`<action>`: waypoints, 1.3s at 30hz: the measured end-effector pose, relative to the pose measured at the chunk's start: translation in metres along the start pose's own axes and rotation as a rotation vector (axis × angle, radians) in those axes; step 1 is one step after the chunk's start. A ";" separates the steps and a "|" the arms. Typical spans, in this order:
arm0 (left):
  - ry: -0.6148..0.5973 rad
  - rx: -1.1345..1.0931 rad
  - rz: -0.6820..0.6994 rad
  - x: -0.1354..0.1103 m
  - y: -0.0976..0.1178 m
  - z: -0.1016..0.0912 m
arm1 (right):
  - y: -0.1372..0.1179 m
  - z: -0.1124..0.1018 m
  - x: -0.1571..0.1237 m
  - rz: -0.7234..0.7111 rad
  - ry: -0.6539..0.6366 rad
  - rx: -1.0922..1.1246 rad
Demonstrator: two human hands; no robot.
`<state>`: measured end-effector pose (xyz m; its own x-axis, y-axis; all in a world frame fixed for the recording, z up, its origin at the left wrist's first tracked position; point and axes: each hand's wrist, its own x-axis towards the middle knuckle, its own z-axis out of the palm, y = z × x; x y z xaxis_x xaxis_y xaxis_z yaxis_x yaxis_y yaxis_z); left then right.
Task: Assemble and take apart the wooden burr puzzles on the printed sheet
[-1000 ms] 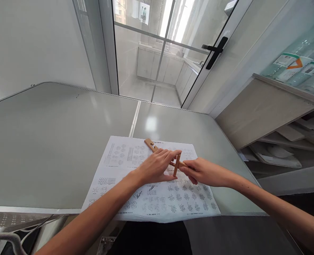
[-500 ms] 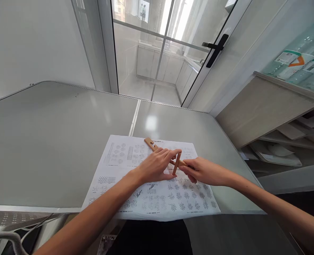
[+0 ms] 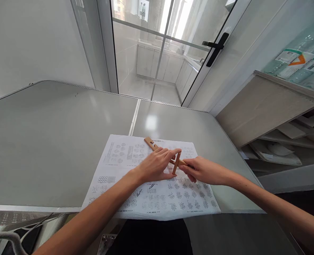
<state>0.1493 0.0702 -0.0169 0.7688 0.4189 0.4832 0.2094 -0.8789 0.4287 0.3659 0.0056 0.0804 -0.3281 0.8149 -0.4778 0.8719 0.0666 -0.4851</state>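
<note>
A flat, thin wooden bar stands tilted between the thumb and forefinger of my left hand, gripped at its two ends. My right hand is closed on the end of a wooden rod, which meets the bar near its middle. Whether the rod passes through the bar or only touches it, I cannot tell. A notched wooden strip sticks out beyond my left hand's knuckles, pointing up and left. My left palm hides the rest of it, so any joint with the rod is out of sight.
Under my hands lies a white sheet printed with small diagrams, on a grey table. A glass door with a black handle is beyond the table. Shelves with plastic bottles on top stand at the right.
</note>
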 end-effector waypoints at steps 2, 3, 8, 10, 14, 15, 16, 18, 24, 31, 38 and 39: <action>0.001 -0.002 0.004 0.000 0.000 0.000 | 0.000 0.000 0.000 -0.006 -0.001 0.007; 0.001 -0.003 0.005 0.000 0.000 0.000 | 0.001 0.000 0.000 -0.008 -0.001 0.011; -0.007 -0.012 -0.006 0.000 0.000 0.000 | 0.002 0.000 0.000 -0.005 -0.002 0.010; -0.015 -0.012 -0.012 0.000 0.000 0.000 | 0.002 0.000 0.000 -0.006 -0.003 0.005; -0.018 -0.008 -0.020 0.000 0.000 0.000 | 0.000 -0.001 -0.001 0.001 -0.008 0.005; -0.016 -0.008 -0.018 0.000 0.000 0.000 | 0.000 -0.001 -0.001 0.001 -0.009 0.007; -0.013 -0.007 -0.014 0.000 0.000 0.000 | 0.000 -0.001 -0.001 -0.002 -0.011 0.011; -0.008 -0.006 -0.007 0.000 0.000 0.000 | -0.001 -0.001 -0.001 -0.007 -0.013 0.020; -0.005 -0.003 -0.012 0.000 0.001 -0.001 | -0.002 -0.001 -0.001 -0.005 -0.007 0.016; 0.014 -0.037 -0.031 -0.001 0.000 0.000 | 0.001 0.000 0.001 -0.016 -0.006 0.036; 0.060 -0.080 -0.042 0.001 0.002 -0.003 | 0.006 -0.002 -0.001 -0.032 0.012 0.077; 0.064 -0.086 -0.037 0.001 0.003 -0.004 | 0.005 -0.002 -0.002 -0.035 0.017 0.074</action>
<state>0.1483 0.0690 -0.0119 0.7207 0.4666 0.5127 0.1819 -0.8409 0.5096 0.3716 0.0057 0.0798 -0.3508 0.8228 -0.4472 0.8307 0.0530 -0.5542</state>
